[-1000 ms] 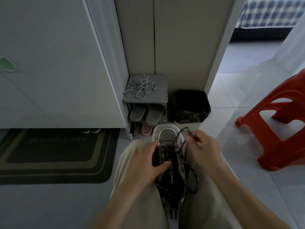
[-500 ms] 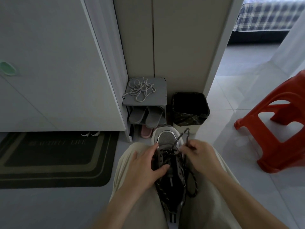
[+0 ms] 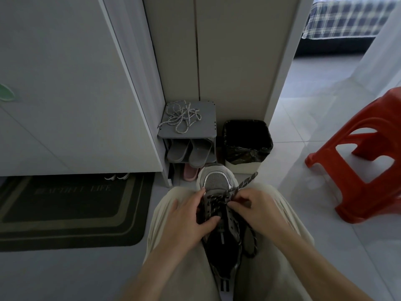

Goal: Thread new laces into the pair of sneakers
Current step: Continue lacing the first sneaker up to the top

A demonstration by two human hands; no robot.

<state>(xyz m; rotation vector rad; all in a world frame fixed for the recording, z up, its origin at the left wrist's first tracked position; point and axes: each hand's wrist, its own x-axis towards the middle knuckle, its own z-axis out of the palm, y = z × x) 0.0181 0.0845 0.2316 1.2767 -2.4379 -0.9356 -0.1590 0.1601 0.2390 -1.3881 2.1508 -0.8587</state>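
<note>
The grey sneaker (image 3: 217, 183) lies between your knees, toe pointing away, probably so that both hands can work the eyelets. Your left hand (image 3: 186, 220) grips its left flank, thumb curled across the tongue to steady it. Your right hand (image 3: 258, 211) pinches the dark speckled lace (image 3: 245, 183) by the right-hand eyelets. Its free end runs straight out toward the bin (image 3: 247, 142). Half a second earlier that end arched above your right hand. Pale laces (image 3: 181, 117) lie tangled on the shoe rack (image 3: 208, 129) beyond.

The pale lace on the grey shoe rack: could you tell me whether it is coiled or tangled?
Tangled: the pale lace lies in loose crossing loops spread over the top of the grey shoe rack.
</note>
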